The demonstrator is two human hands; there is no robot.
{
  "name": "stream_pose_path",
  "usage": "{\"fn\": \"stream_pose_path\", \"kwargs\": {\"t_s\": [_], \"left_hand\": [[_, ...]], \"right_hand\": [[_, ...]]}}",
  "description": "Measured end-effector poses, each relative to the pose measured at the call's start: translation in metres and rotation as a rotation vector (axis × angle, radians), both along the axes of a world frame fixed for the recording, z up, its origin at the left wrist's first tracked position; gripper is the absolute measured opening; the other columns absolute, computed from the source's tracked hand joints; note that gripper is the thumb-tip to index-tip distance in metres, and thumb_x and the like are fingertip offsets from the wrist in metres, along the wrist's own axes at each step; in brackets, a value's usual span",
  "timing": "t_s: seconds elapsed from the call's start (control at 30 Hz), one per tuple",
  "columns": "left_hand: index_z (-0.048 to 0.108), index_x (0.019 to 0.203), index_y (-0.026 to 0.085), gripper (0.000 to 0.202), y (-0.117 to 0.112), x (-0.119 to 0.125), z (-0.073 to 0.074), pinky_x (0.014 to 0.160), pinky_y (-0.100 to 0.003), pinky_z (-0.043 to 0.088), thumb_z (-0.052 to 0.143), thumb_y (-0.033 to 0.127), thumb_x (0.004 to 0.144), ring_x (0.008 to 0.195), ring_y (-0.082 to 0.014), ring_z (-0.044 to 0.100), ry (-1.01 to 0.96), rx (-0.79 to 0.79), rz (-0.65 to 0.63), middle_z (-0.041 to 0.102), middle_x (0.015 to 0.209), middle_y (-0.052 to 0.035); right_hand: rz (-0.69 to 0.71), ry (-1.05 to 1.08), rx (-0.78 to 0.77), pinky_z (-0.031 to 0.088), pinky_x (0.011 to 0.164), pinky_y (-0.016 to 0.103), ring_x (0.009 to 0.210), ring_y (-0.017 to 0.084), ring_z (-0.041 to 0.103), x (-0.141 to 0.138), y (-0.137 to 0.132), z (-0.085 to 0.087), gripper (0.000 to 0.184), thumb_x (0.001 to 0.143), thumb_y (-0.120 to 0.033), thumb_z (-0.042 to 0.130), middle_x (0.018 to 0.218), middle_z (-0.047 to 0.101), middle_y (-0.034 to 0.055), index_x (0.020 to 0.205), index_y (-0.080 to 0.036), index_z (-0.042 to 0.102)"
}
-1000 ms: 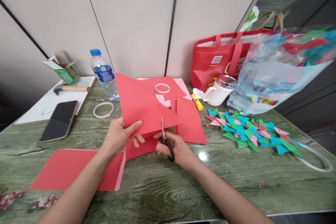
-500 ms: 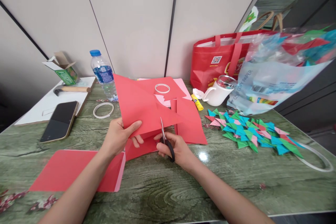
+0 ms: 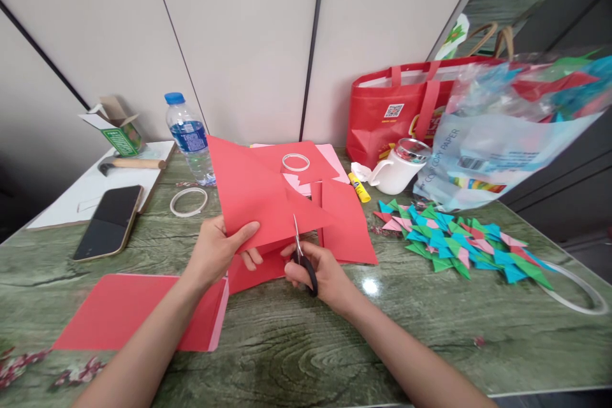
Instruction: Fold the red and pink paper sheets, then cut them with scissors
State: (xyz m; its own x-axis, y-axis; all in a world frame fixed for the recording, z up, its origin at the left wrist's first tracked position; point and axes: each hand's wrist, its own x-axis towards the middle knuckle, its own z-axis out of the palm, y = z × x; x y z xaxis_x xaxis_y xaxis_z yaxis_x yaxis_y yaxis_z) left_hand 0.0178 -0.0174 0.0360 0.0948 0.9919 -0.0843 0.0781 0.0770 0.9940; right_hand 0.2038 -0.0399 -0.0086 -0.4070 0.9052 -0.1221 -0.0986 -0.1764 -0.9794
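Note:
My left hand (image 3: 222, 248) pinches a sheet of red paper (image 3: 258, 197) near its lower left corner, thumb on top. The sheet is held up above the table. In my right hand (image 3: 318, 271) are scissors (image 3: 304, 261) with black handles, their blades at the sheet's lower right part. Under and behind the held sheet lie more pieces of red paper (image 3: 347, 223). A stack of red and pink paper (image 3: 129, 312) is on the table by my left forearm.
At left are a phone (image 3: 109, 222), a hammer (image 3: 131, 164), a small box (image 3: 117, 127), a water bottle (image 3: 190, 140) and a white ring (image 3: 189, 202). At right stand a white mug (image 3: 399, 169), a glue stick (image 3: 359, 187), folded paper pieces (image 3: 459, 236), a red bag (image 3: 373, 108) and a plastic bag (image 3: 497, 146).
Hardly anything differs. The scissors and both hands keep almost the same place at the sheet; the whole view has shifted very slightly.

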Motion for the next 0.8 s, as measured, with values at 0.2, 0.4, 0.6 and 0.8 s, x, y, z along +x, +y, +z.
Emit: {"fn": "stream_pose_path", "kwargs": {"t_s": [0.2,0.4,0.6,0.8], "left_hand": [[0.056,0.073,0.013,0.017,-0.0012,0.0005,0.0017,0.032,-0.024,0.045,0.062,0.029,0.074,0.031,-0.0172,0.056,0.011,0.007,-0.023,0.064,0.042,-0.0020],[0.055,0.072,0.013,0.018,-0.0010,0.0000,0.0005,0.032,-0.024,0.045,0.062,0.030,0.074,0.031,-0.0174,0.057,0.017,0.003,-0.021,0.064,0.042,-0.0022],[0.055,0.073,0.014,0.018,-0.0011,0.0003,0.0002,0.032,-0.024,0.045,0.061,0.030,0.075,0.031,-0.0173,0.057,0.010,0.010,-0.033,0.065,0.043,-0.0024],[0.055,0.073,0.015,0.017,-0.0005,0.0000,-0.0018,0.031,-0.024,0.045,0.061,0.030,0.075,0.031,-0.0174,0.057,-0.004,0.011,-0.031,0.065,0.043,-0.0018]], "right_hand": [[0.025,0.006,0.037,0.032,0.057,0.025,0.058,0.010,0.040,0.0012,0.0008,0.0068,0.045,0.062,-0.049,0.071,0.066,0.045,-0.0036,0.088,-0.017,0.053],[-0.015,-0.023,0.042,0.030,0.052,0.024,0.053,0.008,0.038,0.0005,0.0017,0.0035,0.042,0.064,-0.048,0.069,0.061,0.043,-0.0053,0.086,-0.016,0.054],[-0.028,-0.019,0.036,0.032,0.049,0.023,0.050,0.009,0.043,0.0005,0.0009,-0.0015,0.037,0.066,-0.046,0.068,0.057,0.046,-0.0053,0.085,-0.016,0.055],[-0.060,0.000,0.016,0.036,0.049,0.024,0.046,0.008,0.043,-0.0014,0.0000,-0.0025,0.037,0.065,-0.046,0.069,0.053,0.047,-0.0062,0.082,-0.016,0.056]]}}
